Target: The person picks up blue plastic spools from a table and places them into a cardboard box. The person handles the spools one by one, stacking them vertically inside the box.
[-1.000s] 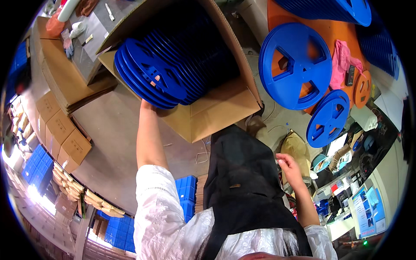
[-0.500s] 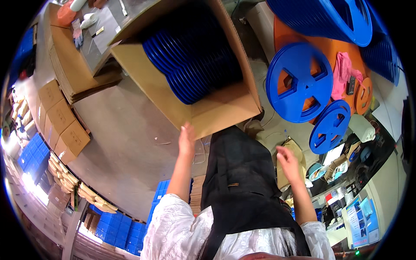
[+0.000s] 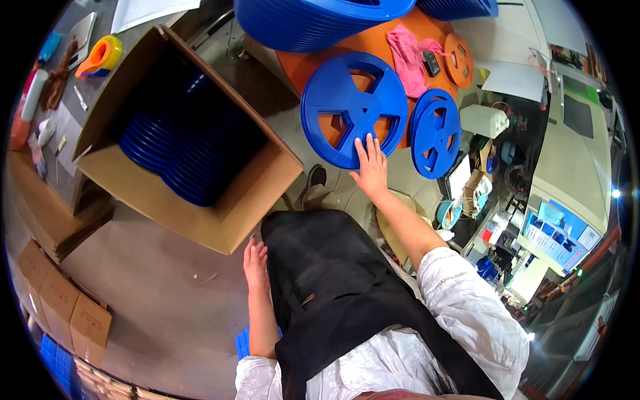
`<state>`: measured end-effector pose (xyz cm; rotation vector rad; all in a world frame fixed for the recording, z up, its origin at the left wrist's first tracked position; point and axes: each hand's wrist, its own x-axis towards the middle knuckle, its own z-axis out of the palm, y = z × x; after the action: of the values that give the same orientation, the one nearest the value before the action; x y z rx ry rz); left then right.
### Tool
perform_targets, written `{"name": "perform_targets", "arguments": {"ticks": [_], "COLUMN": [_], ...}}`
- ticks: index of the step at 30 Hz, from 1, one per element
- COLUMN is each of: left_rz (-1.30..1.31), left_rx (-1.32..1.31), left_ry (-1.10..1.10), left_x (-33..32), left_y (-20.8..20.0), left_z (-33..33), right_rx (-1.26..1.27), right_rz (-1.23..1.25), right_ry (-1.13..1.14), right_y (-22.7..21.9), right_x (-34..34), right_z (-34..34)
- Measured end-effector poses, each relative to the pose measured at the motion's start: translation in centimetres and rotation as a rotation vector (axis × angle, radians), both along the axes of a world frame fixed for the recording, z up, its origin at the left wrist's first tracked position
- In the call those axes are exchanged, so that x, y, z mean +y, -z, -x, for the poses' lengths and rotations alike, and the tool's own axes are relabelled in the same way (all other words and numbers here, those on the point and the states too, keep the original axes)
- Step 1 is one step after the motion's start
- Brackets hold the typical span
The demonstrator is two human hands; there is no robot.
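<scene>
My right hand (image 3: 371, 165) reaches to the near edge of a large blue plastic reel (image 3: 368, 148) lying on an orange round table (image 3: 363, 43). Its fingers are spread and overlap the rim; I cannot tell whether they touch it. Empty and loosely open, my left hand (image 3: 256, 262) hangs below the near corner of an open cardboard box (image 3: 257, 198). Rows of blue reels (image 3: 193, 175) stand on edge inside that box, their far part lost in shadow. Right of the large reel is a smaller pair of blue reels (image 3: 437, 137).
A tall stack of blue reels (image 3: 293, 30) stands at the table's far side. Near it lie a pink cloth (image 3: 408, 60), a small black device (image 3: 431, 63) and an orange reel (image 3: 459, 61). Left, a grey worktop (image 3: 87, 110) holds a tape dispenser (image 3: 101, 57). Closed cartons (image 3: 60, 300) stand lower left.
My view has turned right, so the box now appears farther left. My right hand has stretched forward to the large blue reel. My left hand has drawn away from the box's edge.
</scene>
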<state>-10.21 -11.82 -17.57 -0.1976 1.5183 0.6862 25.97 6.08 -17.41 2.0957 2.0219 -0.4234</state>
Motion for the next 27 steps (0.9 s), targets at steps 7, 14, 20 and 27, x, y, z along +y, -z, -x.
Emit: {"name": "perform_targets", "arguments": {"ticks": [7, 14, 20, 27], "left_rz": [0.033, -0.044, -0.094, -0.178], "left_rx": [0.034, 0.041, 0.059, 0.076], "left_ry": [0.109, 0.134, 0.125, 0.078], "left_x": [-3.3, -3.1, -3.5, -3.9], "left_y": [0.6, -1.4, -2.4, -2.3], "left_z": [-0.8, -6.3, -10.1, -13.0], "right_rx": [-0.054, 0.037, 0.169, 0.231], "right_rz": [0.014, 0.115, 0.05, -0.028], "right_ry": [-0.004, -0.265, -0.372, -0.408], "right_y": [0.6, -2.2, -4.4, -5.8], "right_x": [-0.3, -0.6, -2.7, -4.0], "right_z": [-6.0, -11.2, -13.2, -14.8]}}
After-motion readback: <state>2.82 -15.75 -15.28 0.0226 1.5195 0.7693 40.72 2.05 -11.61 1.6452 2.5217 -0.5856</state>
